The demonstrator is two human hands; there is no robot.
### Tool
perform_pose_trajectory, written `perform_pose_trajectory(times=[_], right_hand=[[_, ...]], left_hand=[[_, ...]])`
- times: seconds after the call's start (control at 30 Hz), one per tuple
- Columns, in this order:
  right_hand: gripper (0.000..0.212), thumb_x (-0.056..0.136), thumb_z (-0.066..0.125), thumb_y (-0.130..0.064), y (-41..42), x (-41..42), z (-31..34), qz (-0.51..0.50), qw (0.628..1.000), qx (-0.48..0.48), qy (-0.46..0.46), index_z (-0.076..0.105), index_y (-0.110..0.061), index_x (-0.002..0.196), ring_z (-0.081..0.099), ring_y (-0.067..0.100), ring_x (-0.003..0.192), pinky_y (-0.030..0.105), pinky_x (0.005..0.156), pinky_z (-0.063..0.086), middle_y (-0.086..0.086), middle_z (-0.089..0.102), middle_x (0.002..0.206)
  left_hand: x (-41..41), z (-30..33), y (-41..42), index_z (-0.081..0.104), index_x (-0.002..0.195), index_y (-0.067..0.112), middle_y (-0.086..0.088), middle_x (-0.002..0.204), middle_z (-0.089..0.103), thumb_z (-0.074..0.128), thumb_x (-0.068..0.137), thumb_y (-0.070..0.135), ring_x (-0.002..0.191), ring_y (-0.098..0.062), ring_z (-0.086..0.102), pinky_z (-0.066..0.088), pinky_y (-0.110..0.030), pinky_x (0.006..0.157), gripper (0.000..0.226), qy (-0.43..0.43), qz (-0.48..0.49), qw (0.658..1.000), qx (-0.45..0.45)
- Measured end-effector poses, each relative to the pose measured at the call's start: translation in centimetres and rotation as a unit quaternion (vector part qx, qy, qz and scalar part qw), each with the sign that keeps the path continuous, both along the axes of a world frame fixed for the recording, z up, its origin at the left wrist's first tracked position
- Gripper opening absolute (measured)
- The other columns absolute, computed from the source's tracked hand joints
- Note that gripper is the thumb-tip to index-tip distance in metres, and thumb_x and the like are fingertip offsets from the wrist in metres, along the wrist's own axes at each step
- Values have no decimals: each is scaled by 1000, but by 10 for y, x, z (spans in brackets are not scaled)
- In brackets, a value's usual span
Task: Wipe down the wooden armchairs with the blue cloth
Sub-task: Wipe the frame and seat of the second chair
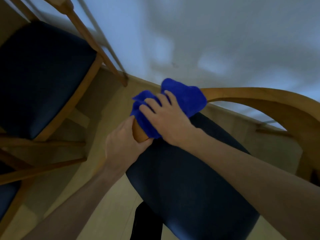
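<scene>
A wooden armchair (270, 97) with a curved backrest and a dark blue seat (190, 179) fills the lower right. The blue cloth (187, 99) is draped over the end of its wooden armrest (140, 134). My right hand (166, 116) lies on top of the cloth with fingers spread, pressing it onto the wood. My left hand (124, 144) grips the bare tip of the armrest just below the cloth.
A second wooden armchair (90, 70) with a dark blue seat stands at the upper left, its legs and rails reaching towards the wall. A pale wall (207, 40) runs behind both chairs. Light wooden floor (107, 196) lies between them.
</scene>
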State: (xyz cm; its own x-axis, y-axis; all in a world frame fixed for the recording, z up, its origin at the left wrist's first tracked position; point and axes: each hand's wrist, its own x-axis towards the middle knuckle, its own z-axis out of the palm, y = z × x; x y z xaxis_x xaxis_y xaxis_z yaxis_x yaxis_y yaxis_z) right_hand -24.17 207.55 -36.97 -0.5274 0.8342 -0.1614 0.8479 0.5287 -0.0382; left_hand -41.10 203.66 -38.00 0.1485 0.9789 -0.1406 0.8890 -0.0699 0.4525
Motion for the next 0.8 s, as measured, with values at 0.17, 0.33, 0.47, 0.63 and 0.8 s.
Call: perform_pose_trajectory(times=[0.17,0.33,0.47,0.63,0.8], right_hand=[[89,70,79,-33,23,27,1,59,997,-23,32,30,-31,143,40,28,130,44,112,28,1,41,144],[88,71,78,-30,36,82,-1,-11,999,-33,7,28,-33,144,48,30,117,47,99,39,4,45,134],[71,78,74,-37,43,144,0,-115,992,-56,-7,35,-27,137,55,33,102,50,84,44,10,52,122],[55,76,73,-29,44,157,8,-182,978,-78,-61,42,-18,121,54,30,85,45,78,44,8,59,105],[70,70,73,-25,16,25,1,-37,999,3,-36,41,-10,131,47,40,115,52,97,35,17,48,130]], left_hand=[[2,5,0,52,121,26,12,105,60,62,72,70,89,-5,54,36,-22,79,68,3,-5,1000,9],[1,-1,-2,48,128,25,8,112,62,57,70,79,95,-12,59,37,-25,79,79,40,14,999,10],[4,-4,-1,50,119,27,13,100,63,57,65,81,87,-10,63,41,-25,77,76,60,32,997,37],[8,-3,0,51,111,28,13,94,62,56,64,80,81,-10,62,42,-26,74,71,55,38,996,60],[5,-6,-1,50,107,29,11,92,63,55,62,79,75,-6,55,41,-25,71,68,25,38,997,63]])
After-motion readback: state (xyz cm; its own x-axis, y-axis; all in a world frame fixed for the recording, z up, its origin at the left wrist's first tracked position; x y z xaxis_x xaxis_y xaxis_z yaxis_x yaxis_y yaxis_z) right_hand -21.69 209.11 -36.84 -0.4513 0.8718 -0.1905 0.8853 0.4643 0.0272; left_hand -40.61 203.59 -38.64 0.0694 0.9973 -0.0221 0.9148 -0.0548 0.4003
